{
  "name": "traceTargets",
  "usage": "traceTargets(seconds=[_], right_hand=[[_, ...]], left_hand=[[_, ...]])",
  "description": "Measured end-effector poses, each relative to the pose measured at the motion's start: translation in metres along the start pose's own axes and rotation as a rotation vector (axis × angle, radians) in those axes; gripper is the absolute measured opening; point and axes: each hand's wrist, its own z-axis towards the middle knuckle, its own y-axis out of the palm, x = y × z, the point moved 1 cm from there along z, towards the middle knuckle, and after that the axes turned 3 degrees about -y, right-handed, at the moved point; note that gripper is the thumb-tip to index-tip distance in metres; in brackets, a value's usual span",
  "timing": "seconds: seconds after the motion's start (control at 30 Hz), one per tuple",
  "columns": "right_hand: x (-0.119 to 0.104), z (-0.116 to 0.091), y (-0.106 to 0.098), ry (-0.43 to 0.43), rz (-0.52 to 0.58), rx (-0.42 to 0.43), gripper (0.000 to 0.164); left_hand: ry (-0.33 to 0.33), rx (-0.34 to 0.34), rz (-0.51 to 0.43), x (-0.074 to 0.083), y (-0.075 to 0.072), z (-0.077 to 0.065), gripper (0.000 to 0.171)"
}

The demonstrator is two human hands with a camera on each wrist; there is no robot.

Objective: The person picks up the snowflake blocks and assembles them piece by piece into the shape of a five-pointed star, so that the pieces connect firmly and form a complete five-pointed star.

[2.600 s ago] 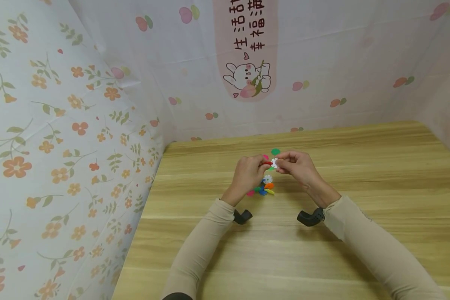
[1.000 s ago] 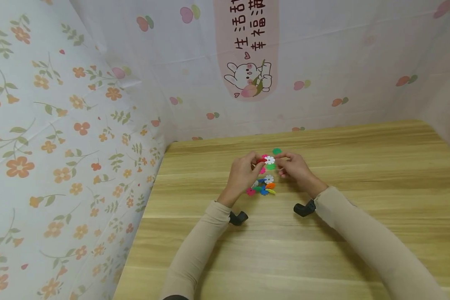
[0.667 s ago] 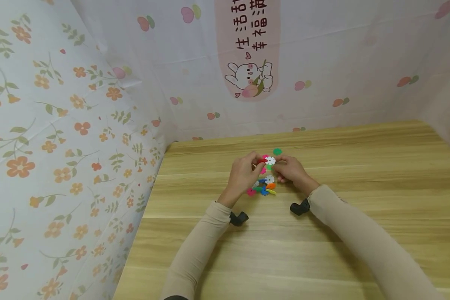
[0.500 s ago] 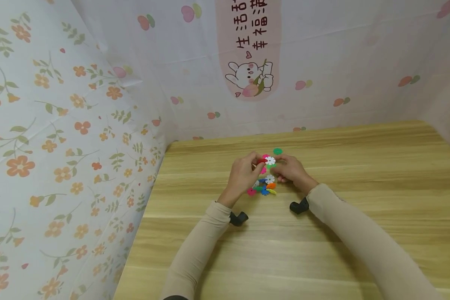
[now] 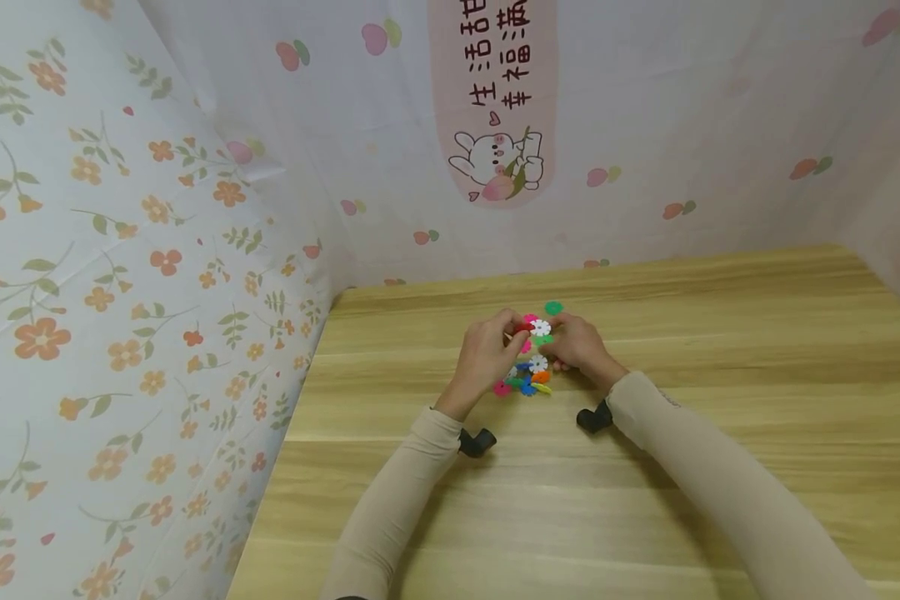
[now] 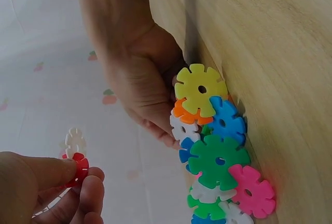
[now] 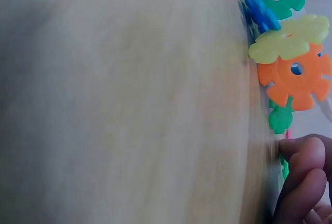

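My left hand (image 5: 483,354) pinches a red flower-shaped plastic disc (image 6: 79,169) between thumb and fingers. A white disc (image 5: 541,328) is slotted into the red one and sticks out toward the right. My right hand (image 5: 581,346) is low over the table, fingers bent, beside a light green disc (image 5: 543,340). Its fingertips (image 7: 307,154) are close to the table; whether they grip the green disc is hidden. Nearer the person lies a pile of discs, among them an orange disc (image 7: 295,73), a yellow disc (image 6: 201,89) and a blue disc (image 6: 227,120).
A separate dark green disc (image 5: 553,307) lies farther back on the wooden table (image 5: 690,333). Pink discs (image 5: 502,388) lie at the pile's left and behind the left hand's fingers. Patterned cloth (image 5: 390,167) hangs behind and on the left.
The right hand has left the white disc and come down beside the light green disc. The left hand has moved slightly left, still holding the joined red and white discs.
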Motion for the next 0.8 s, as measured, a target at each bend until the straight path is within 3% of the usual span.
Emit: traceTargets(seconds=[0.3,0.43,0.6,0.8], right_hand=[[0.002,-0.014,-0.004,-0.036,-0.036,-0.014,0.020],[0.004,-0.020,-0.011,-0.066,0.011,0.007,0.020],[0.002,-0.031,-0.027,-0.071,0.165,0.036,0.024],[-0.014,-0.045,-0.046,-0.168,0.259,0.094,0.033]], left_hand=[[-0.019,-0.002,-0.015,-0.003,0.001,-0.003,0.008],[-0.020,-0.002,-0.015,-0.004,0.000,-0.003,0.007],[-0.023,-0.003,-0.021,-0.005,0.000,-0.002,0.006],[-0.027,-0.017,-0.024,-0.005,0.000,-0.001,0.008]])
